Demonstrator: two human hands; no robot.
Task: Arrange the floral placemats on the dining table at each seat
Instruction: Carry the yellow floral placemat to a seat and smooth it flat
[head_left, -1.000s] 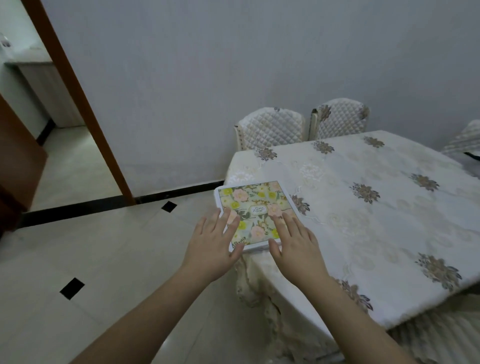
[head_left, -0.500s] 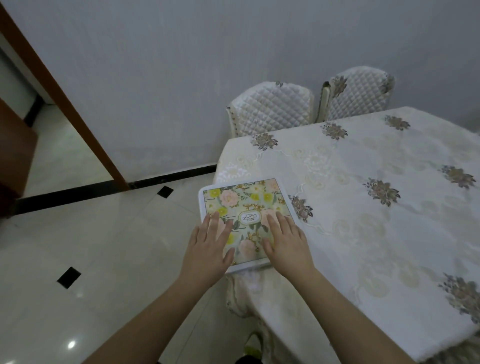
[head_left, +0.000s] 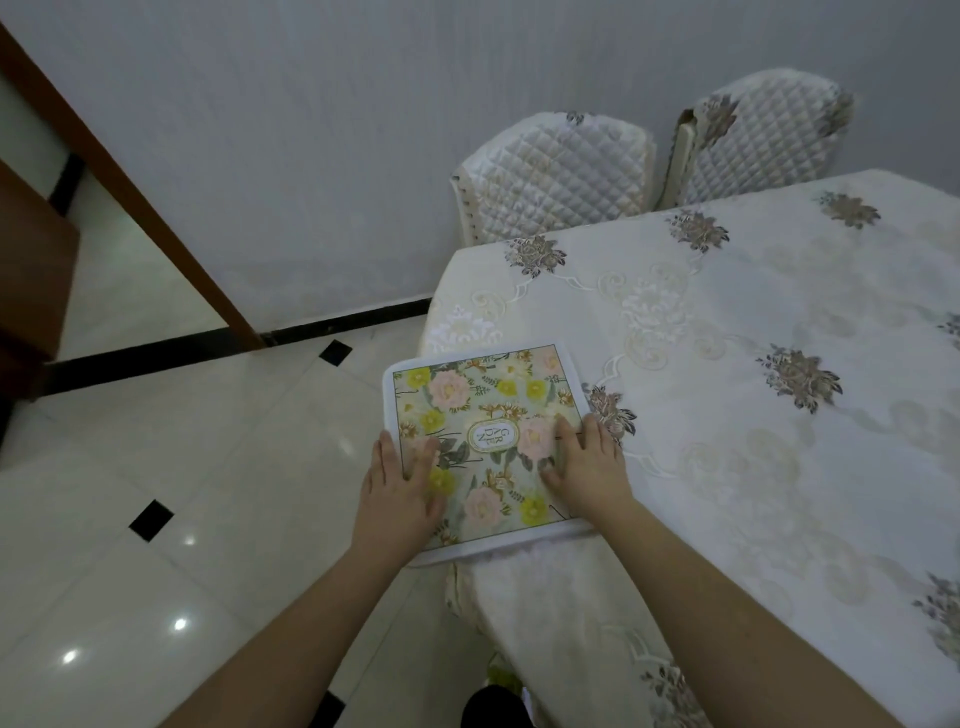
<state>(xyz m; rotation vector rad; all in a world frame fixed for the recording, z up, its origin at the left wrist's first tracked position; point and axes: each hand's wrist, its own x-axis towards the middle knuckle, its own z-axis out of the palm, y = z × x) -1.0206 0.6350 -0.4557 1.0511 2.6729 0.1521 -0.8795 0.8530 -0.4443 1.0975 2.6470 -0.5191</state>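
placemat (head_left: 488, 415): square, rounded corners, white border round a pale green field with pink and yellow blooms and grey-green leaves; small oval badge at centre, lettering reading "garden" in stacked pairs.
placemat position: lying flat on the near left corner of the dining table (head_left: 727, 415), left edge and near left corner jutting past the table edge over the floor (head_left: 156, 441).
left hand (head_left: 402, 486): palm down on the left part of the placemat, fingers straight and relaxed, laid flat on the print, grasping nothing.
right hand (head_left: 587, 460): palm down on the right part of the placemat, fingers somewhat bent with tips pressing the surface near its right edge; not closed round anything.
tablecloth (head_left: 779, 519): cream, with embossed scrollwork and scattered brown-grey flower motifs, hanging over the table edge.
chairs: two at the far side, each in a quilted cream cover (head_left: 558, 176) with a flower motif near the top, pushed up to the table, just beside each other.
floor: glossy pale tiles with small black diamond insets.
wall (head_left: 363, 130): plain pale grey, black skirting along the bottom.
door frame (head_left: 130, 197): brown wood, slanting at left.
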